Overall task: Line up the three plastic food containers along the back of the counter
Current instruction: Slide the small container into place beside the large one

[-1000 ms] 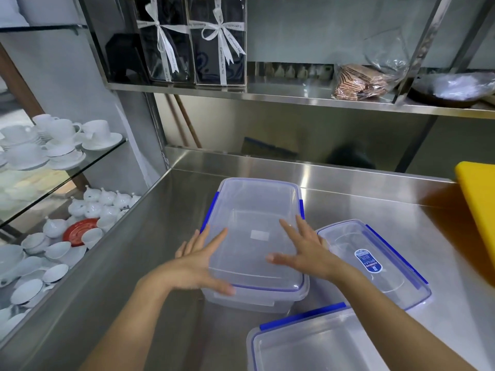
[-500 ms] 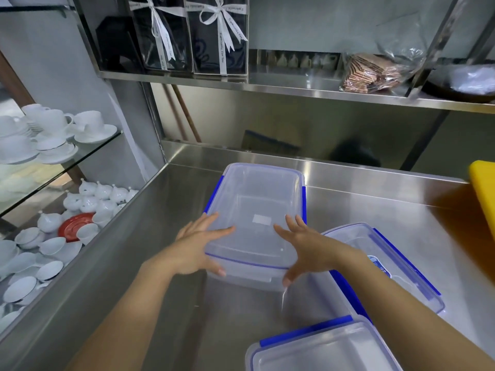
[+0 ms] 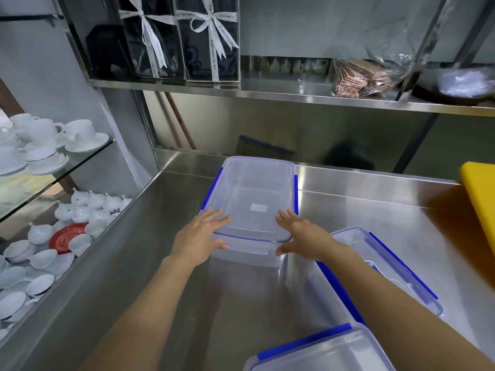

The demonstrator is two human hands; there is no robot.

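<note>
Three clear plastic containers with blue lid clips are on the steel counter (image 3: 361, 210). The first container (image 3: 254, 199) lies lengthwise with its far end against the raised back edge. My left hand (image 3: 201, 234) grips its near left corner, fingers on the lid and thumb on the front wall. My right hand (image 3: 300, 234) grips its near right corner the same way. The second container (image 3: 396, 274) lies to the right, partly hidden by my right forearm. The third container (image 3: 326, 354) is at the bottom edge, cut off by the frame.
A yellow board (image 3: 479, 199) stands at the right edge of the counter. A steel shelf (image 3: 294, 95) overhangs the back, holding ribboned gift boxes (image 3: 187, 38) and a bag of wafers (image 3: 361, 76). Left of the counter, glass shelves carry white cups and saucers (image 3: 48, 140).
The first container has slid away from me to the back of the counter. Both hands have shifted from the lid's top to its near corners.
</note>
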